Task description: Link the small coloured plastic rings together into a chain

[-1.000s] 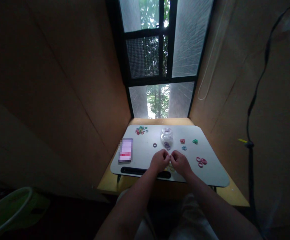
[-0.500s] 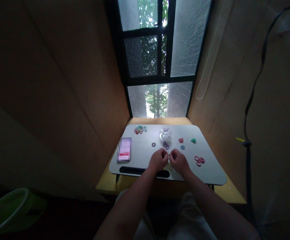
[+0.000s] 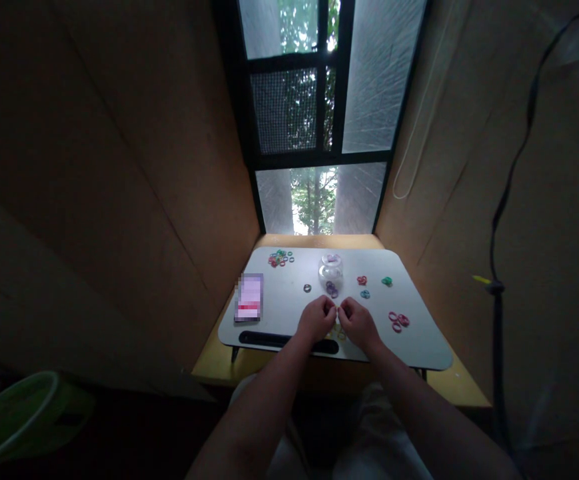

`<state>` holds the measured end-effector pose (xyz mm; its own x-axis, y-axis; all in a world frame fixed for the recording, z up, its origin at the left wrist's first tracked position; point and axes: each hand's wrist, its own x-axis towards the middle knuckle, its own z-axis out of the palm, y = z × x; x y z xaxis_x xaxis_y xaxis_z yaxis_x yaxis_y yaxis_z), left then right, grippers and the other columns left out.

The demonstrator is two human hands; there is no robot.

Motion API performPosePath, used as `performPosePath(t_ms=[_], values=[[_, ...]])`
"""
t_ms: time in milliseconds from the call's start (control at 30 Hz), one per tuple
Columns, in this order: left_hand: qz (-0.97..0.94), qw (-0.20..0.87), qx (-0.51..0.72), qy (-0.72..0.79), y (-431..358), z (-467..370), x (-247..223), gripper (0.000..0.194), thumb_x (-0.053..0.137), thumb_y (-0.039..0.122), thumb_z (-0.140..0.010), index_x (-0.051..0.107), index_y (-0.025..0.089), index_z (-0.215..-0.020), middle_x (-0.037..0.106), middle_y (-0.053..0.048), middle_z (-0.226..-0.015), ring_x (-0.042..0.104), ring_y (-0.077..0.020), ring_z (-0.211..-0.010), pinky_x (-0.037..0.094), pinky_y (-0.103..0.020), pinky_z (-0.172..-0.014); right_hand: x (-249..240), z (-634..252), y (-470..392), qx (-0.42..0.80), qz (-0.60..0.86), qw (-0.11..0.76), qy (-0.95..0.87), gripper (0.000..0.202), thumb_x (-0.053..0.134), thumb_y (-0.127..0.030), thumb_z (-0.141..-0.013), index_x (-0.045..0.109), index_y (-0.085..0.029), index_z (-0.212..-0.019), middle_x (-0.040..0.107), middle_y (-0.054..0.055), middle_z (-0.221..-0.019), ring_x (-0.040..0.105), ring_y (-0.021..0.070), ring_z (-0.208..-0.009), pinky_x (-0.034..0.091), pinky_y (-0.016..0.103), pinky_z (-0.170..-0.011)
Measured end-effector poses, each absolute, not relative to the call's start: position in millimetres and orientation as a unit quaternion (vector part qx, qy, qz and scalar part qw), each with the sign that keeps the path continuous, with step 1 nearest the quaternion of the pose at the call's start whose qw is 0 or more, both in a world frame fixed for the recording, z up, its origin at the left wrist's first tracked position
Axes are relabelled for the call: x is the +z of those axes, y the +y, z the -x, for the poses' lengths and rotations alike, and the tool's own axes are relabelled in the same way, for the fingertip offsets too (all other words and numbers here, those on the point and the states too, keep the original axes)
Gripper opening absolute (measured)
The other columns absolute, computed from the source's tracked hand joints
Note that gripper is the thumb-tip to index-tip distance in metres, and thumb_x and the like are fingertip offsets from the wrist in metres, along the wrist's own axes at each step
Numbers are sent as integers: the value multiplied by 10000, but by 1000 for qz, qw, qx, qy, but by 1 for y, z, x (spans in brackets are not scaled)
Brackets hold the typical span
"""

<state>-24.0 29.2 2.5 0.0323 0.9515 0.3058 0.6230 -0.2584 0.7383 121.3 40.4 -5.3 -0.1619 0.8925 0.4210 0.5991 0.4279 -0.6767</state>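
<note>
My left hand [image 3: 316, 319] and my right hand [image 3: 358, 323] meet fingertip to fingertip over the near middle of a white lap table [image 3: 279, 313]. Both are closed in a pinch. A tiny pale speck shows between the fingertips, too small to name. Just below the hands lie yellow rings [image 3: 340, 333] that look like small hair ties, partly covered. Purple rings [image 3: 332, 290] lie just beyond my fingers, in front of a clear round jar [image 3: 330, 268]. A single dark ring [image 3: 308, 288] sits left of them.
Red rings [image 3: 362, 281], blue rings [image 3: 365, 294], green rings [image 3: 386, 282] and pink rings [image 3: 399, 321] lie in groups at right. A mixed pile [image 3: 280, 259] is at far left, above a phone-like, blurred-out item [image 3: 249, 298]. A black slot [image 3: 264, 339] runs along the near edge.
The view has shifted slightly. My hands stay pinched together in nearly the same place, and the rings on the table have not moved.
</note>
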Motion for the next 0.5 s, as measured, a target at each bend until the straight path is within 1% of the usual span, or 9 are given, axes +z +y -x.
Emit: performPosePath(t_ms=[300, 500], values=[[-685, 205, 390, 579, 27, 23, 5, 96, 537, 252, -824, 605, 184, -815, 620, 13, -715, 542, -118, -642, 390, -227, -603, -3, -122, 39, 175, 498, 404, -747, 164, 477, -298, -823, 481, -206, -688, 503, -32, -602, 458, 121, -554, 312, 237, -540], [-682, 209, 397, 577, 27, 23, 7, 90, 536, 232, -821, 611, 182, -832, 639, 4, -761, 560, -125, -682, 415, -231, -633, -1, -121, 37, 181, 492, 403, -751, 178, 484, -315, -824, 476, -209, -681, 483, -36, -584, 440, 119, -536, 314, 238, -531]])
